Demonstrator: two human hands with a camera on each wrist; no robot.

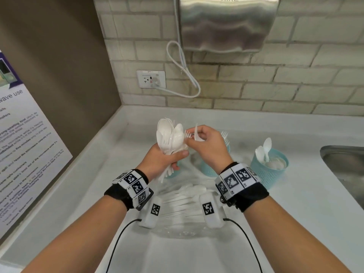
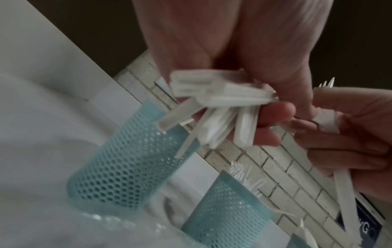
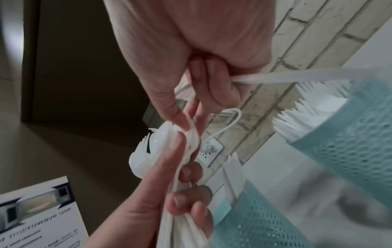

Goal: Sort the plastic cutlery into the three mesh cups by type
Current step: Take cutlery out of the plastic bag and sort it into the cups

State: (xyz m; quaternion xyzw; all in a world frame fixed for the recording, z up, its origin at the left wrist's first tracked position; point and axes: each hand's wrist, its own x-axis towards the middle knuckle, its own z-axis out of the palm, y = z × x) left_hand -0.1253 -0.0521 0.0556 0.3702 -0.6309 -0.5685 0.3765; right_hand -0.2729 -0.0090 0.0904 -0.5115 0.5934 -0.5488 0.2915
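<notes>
Three pale blue mesh cups are standing in a row on a white counter, in front of a person's raised hands. The right cup [image 1: 269,170] is holding white plastic spoons [image 1: 265,149], bowls up. The middle cup [image 1: 209,171] is sitting mostly hidden behind the right wrist, with white forks [image 1: 225,137] sticking up out of it, tines upward. The left cup [image 2: 127,161] is standing beneath the left hand; from the right wrist view, slim white pieces are rising from it, though their type is too unclear to name. Nearer the person, a clear plastic bag [image 1: 183,223] is lying on the counter with more loose cutlery [image 1: 185,196] on it.

The left hand [image 1: 163,161] is gripping a mixed bundle of white cutlery [image 1: 171,136] upright above the counter. Its fingers are curling around the handles and the thumb is pressing across the front. Spoon bowls and fork tines are fanning out above the fist, and the handle ends are poking out below it, over the left cup.

The right hand [image 1: 207,146] is meeting the bundle at its right side. Its thumb and forefinger are pinching one fork [image 1: 188,134] near the head, tines pointing toward the bundle. The other fingers are curling around a separate white piece [image 1: 197,132], whose pointed end is rising above the knuckles and whose handle is running back out of the palm.

A steel sink [image 1: 346,170] is sitting at the far right.
</notes>
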